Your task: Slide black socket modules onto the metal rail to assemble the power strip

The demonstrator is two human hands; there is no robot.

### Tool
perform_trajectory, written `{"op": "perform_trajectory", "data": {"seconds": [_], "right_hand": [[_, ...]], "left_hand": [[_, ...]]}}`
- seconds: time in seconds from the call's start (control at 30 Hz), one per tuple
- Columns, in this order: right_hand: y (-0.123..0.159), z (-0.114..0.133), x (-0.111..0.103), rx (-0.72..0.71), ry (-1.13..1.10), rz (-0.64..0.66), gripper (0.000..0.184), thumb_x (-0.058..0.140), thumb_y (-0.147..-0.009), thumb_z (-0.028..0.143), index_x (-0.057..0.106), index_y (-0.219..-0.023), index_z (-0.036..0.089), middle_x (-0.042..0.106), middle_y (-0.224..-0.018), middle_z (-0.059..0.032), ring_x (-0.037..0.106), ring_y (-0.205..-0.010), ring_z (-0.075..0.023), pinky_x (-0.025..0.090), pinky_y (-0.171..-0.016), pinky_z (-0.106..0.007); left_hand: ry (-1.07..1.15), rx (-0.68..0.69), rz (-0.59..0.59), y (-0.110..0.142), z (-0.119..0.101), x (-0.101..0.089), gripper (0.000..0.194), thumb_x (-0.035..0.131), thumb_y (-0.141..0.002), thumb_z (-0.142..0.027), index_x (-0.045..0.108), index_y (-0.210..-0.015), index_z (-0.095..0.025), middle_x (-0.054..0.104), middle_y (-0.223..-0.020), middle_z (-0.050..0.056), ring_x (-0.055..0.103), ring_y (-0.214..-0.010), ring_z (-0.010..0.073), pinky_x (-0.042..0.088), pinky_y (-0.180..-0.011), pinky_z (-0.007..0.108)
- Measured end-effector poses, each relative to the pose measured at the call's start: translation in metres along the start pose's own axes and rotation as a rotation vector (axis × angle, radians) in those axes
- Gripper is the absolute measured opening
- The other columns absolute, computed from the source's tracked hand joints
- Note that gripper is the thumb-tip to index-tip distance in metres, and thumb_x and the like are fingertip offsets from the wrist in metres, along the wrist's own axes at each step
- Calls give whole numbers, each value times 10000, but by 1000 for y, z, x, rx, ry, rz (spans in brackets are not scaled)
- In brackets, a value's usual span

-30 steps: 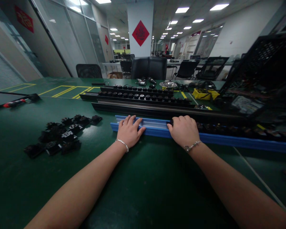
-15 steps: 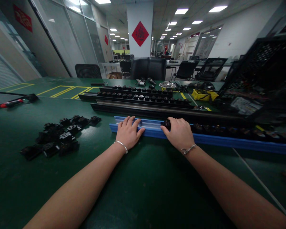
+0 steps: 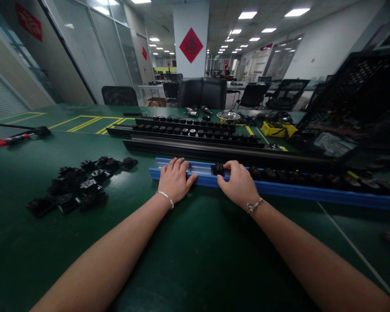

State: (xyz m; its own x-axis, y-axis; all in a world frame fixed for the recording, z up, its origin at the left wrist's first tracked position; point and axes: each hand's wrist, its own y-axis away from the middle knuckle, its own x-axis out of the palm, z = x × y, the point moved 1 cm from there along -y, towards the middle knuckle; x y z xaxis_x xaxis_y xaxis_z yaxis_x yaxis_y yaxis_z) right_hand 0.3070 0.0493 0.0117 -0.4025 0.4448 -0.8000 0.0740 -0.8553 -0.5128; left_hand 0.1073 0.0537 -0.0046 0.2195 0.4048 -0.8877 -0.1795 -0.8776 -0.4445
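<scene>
A long blue channel rail point(image 3: 204, 180) lies across the table. My left hand point(image 3: 174, 180) grips it near its left end, fingers over the channel and thumb on the near side. My right hand point(image 3: 238, 180) is closed at a small black square module point(image 3: 218, 169) sitting in the channel; thumb and fingertips are at its right side, partly hidden. Further right, a row of similar black modules point(image 3: 282, 174) sits in the same rail. To the left of my hands, a loose heap of black modules point(image 3: 87, 184) rests on the green tabletop.
Behind the blue rail lies a dark rail point(image 3: 182, 146), then black rails filled with modules point(image 3: 191, 131). Further back are a metal bowl point(image 3: 228, 116) and a yellow container point(image 3: 278, 129). A red-handled tool point(image 3: 14, 139) lies at the left; a black perforated frame point(image 3: 360, 86) leans at the right.
My right hand has moved left along the blue rail, and the black module at its fingertips has shifted left with it. My left hand has stayed on the rail.
</scene>
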Motion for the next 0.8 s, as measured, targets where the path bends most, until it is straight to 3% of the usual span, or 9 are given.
{"op": "perform_trajectory", "data": {"seconds": [0.3,0.47,0.63,0.8], "right_hand": [[3,4,2,-129,-51,69,104,509,-715,226,487,-814,205,628,-913,-86,554,-902,-222,428,-832,-348],[4,5,1,-231,-51,129,59,515,-708,201,489,-656,210,662,-998,-93,539,-1042,-230,410,-894,-366],[7,10,2,-359,29,202,175,533,-723,227,528,-552,189,579,-1263,-105,504,-1133,-243,374,-954,-395],[11,17,2,-432,122,261,179,564,-724,288,652,-621,172,474,-1377,-120,463,-1181,-270,330,-997,-420]], "left_hand": [[13,-16,-9,-1,0,1,495,363,-872,-540,508,-1186,-187,489,-1370,99,354,-1308,292,316,-1018,466],[36,-14,-9,0,1,0,461,393,-868,-520,514,-1150,-176,490,-1370,111,351,-1314,292,290,-1042,476],[43,109,3,2,-2,-2,431,410,-872,-493,494,-1197,-223,392,-1450,95,301,-1355,261,210,-1093,496],[1,219,57,4,-9,-3,507,424,-851,-546,429,-1320,-352,284,-1507,76,229,-1383,308,177,-1082,571]]}}
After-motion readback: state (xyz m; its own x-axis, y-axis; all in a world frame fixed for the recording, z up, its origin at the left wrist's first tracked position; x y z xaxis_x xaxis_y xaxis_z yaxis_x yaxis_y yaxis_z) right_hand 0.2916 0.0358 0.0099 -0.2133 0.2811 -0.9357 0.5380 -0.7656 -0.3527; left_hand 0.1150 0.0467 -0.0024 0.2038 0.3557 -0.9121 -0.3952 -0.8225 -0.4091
